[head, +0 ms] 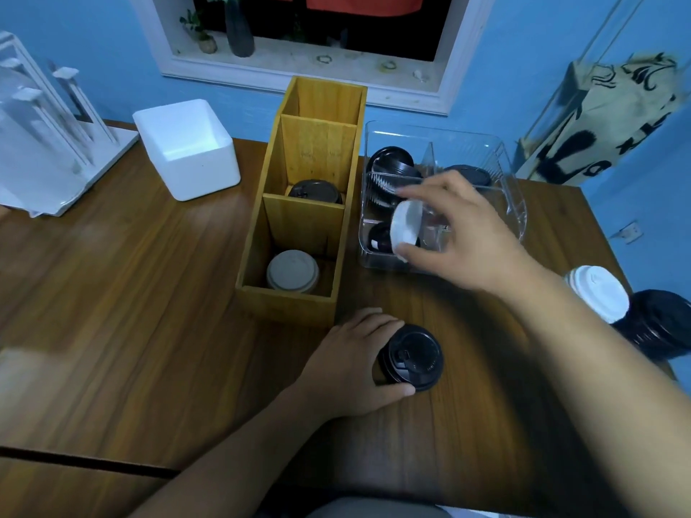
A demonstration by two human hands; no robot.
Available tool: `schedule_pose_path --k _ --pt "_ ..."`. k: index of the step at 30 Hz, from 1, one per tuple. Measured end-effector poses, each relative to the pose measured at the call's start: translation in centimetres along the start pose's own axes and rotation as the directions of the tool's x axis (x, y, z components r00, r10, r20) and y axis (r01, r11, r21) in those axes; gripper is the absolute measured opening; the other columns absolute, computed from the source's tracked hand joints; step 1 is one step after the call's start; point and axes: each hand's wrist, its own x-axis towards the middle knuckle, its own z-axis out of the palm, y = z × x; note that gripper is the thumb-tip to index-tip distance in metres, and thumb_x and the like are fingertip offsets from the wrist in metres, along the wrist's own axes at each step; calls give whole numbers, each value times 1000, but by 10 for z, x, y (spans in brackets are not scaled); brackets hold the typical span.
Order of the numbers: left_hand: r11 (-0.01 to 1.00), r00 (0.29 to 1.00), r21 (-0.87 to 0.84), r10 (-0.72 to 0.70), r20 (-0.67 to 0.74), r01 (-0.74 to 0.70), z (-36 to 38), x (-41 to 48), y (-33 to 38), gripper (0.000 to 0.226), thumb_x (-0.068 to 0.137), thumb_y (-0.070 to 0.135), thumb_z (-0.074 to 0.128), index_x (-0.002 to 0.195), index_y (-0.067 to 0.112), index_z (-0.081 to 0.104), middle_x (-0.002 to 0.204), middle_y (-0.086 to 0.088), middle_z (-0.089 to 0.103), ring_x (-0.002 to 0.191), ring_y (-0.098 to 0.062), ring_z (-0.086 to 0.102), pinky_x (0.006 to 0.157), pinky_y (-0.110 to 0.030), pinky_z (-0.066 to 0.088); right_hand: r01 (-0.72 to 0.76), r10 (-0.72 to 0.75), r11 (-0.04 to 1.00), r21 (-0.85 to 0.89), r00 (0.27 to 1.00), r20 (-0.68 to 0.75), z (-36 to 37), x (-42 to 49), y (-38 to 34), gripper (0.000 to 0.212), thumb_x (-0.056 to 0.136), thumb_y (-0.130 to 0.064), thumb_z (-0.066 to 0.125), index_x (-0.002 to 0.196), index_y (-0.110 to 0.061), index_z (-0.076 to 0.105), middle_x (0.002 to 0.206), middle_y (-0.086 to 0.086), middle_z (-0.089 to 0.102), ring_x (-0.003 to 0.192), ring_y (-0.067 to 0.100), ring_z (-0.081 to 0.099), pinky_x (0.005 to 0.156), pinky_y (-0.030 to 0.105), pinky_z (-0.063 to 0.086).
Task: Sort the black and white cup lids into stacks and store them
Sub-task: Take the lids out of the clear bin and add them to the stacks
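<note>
- Wooden table [131, 293] carries everything in view, with a blue wall behind it.
- Left hand [351, 364] rests low on the near part of the table, fingers and thumb curled round a held black lid [413, 358] that faces up. Whether more lids sit beneath it cannot be told.
- Right hand [463, 233] reaches over the near side of a clear plastic bin [441, 130] and pinches a white lid [405, 228] between thumb and fingertips. The lid stands on edge, tilted, above the bin's front section.
- Loose black lids [392, 162] lie in the bin's divided sections, some at the back and one near the front left under the white lid.
- Just left of the bin stands a tall wooden organizer [291, 304] with three compartments in a row.
- Its nearest compartment holds a stored white lid [292, 271], top up.
- Its middle compartment holds a stored black lid [316, 191].
- At the table's right edge a white lid stack [598, 293] leans against a black lid stack [658, 323], both partly behind the right forearm.
- A white foam box [187, 151] sits left of the organizer, and a white rack [48, 136] stands further left.
- A printed tote bag [605, 117] hangs at the right, and a dark vase [239, 28] stands on the window sill.
</note>
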Motion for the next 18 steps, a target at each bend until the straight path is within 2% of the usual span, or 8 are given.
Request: schedule_pose_path --k 3,5,8,11,14,16,18 --pt "1000 1000 2 -5 4 5 -1 1 0 89 81 74 62 154 31 32 156 17 32 149 0 15 117 -39 33 -38 99 978 207 952 -291 19 -72 9 56 78 -30 86 127 -12 65 121 4 49 117 12 53 98 22 48" --pt "1000 1000 9 -10 8 10 0 1 -1 90 81 74 63 154 32 31 156 18 32 149 0 15 116 -39 34 -133 207 965 227 914 -347 40 -106 27 52 76 -27 86 121 -12 64 120 6 50 117 14 54 100 22 45" --pt "1000 1000 10 -13 15 13 1 2 -2 91 80 75 63 154 33 31 156 19 33 149 0 14 117 -39 33 -254 299 950 180 905 -303 63 -135 55 53 71 -24 90 114 -14 59 122 5 51 118 17 54 102 27 43" --pt "1000 1000 9 -16 10 16 1 2 -2 91 79 76 63 153 33 33 155 19 35 149 0 15 116 -39 35 -274 291 955 114 939 -182 70 -148 72 53 69 -17 89 111 -16 58 121 0 50 116 16 55 97 18 42" --pt "1000 1000 22 -16 10 16 2 3 -3 92 79 78 61 153 33 34 155 19 36 149 0 16 115 -40 36 -288 291 957 45 954 -73 66 -151 74 44 74 -25 84 111 -19 61 124 -6 47 114 14 56 90 29 51" --pt "1000 1000 19 -16 15 16 2 3 -2 93 78 79 61 153 33 34 155 18 36 149 -1 17 116 -40 36 -280 282 959 32 957 -68 59 -148 71 38 77 -28 82 109 -19 64 125 -9 48 119 12 55 91 35 53" --pt "1000 1000 15 -14 14 14 2 3 -2 93 77 79 62 153 33 35 155 18 38 149 -1 18 116 -39 35 -244 252 967 66 956 -148 49 -139 63 28 83 -28 78 106 -17 67 122 -8 51 120 11 55 95 31 50"
